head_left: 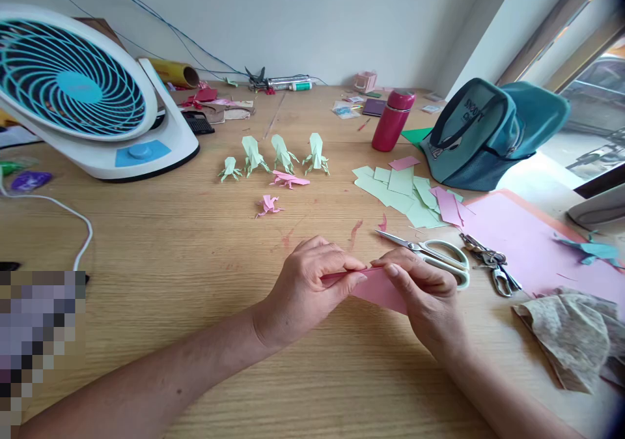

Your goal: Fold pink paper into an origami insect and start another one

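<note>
Between my two hands is a piece of pink paper [383,289] with a folded top edge. My left hand [315,279] is closed, thumb and fingers pinching the left part of that edge. On the other side my right hand [427,296] pinches the paper between thumb and fingers. Just behind my right hand lie scissors [442,253] with pale handles, blades apart. Farther back stand several light green folded paper figures [278,152]. In front of them sit two pink folded figures, one long [289,179] and one smaller [269,206].
A white and blue fan [141,152] stands at the left. Green paper scraps [400,185], a red bottle [393,121] and a teal bag [469,142] are at the right. Keys [488,260], a large pink sheet [512,230] and a crumpled cloth [566,331] lie nearer.
</note>
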`<state>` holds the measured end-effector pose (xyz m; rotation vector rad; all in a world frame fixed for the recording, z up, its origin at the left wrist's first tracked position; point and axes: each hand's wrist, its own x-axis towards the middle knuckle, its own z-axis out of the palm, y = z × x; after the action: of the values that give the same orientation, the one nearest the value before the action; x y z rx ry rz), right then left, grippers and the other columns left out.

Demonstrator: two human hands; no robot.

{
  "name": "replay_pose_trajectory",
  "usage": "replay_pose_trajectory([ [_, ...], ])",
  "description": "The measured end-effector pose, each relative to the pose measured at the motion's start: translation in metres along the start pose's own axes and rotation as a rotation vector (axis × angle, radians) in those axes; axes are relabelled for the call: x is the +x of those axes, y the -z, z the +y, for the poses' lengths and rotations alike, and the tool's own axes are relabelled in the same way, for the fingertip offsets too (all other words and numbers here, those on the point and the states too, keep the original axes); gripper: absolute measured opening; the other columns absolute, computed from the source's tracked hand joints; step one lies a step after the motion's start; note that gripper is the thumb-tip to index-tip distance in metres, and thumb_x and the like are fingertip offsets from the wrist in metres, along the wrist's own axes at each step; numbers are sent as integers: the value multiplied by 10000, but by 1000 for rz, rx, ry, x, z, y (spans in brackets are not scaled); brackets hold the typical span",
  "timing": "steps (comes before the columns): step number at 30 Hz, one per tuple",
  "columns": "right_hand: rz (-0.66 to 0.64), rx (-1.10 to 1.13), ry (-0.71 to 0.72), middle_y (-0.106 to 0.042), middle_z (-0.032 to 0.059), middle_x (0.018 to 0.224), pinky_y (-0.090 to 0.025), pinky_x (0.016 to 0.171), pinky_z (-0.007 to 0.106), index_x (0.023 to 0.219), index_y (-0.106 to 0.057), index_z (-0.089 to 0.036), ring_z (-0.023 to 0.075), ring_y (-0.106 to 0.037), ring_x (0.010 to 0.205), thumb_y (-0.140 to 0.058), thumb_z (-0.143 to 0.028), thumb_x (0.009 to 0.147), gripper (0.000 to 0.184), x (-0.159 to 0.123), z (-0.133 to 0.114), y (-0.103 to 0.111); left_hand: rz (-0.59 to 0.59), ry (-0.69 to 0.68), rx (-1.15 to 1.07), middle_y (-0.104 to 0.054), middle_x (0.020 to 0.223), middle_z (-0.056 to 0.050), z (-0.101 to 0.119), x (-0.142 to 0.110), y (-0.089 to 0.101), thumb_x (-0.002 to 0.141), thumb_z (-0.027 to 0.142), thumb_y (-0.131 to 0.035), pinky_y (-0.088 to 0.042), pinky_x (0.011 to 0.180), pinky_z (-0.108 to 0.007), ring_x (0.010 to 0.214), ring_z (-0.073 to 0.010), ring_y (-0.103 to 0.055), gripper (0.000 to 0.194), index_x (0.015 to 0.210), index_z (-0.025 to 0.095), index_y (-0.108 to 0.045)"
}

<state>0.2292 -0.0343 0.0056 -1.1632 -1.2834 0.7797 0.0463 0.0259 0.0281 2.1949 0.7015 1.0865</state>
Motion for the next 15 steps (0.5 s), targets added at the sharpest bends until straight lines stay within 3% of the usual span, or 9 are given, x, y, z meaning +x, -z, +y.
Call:
replay_pose_trajectory([
  [15, -88, 15, 10, -627, -6, 791, -429, 677, 290, 844, -717, -266, 153, -547, 760, -695, -233, 878, 52, -2, 0, -1, -21, 42, -15, -698, 687, 8, 5, -1, 0, 859, 135, -661, -440, 702, -281, 676, -138, -556, 106, 812, 182, -743],
])
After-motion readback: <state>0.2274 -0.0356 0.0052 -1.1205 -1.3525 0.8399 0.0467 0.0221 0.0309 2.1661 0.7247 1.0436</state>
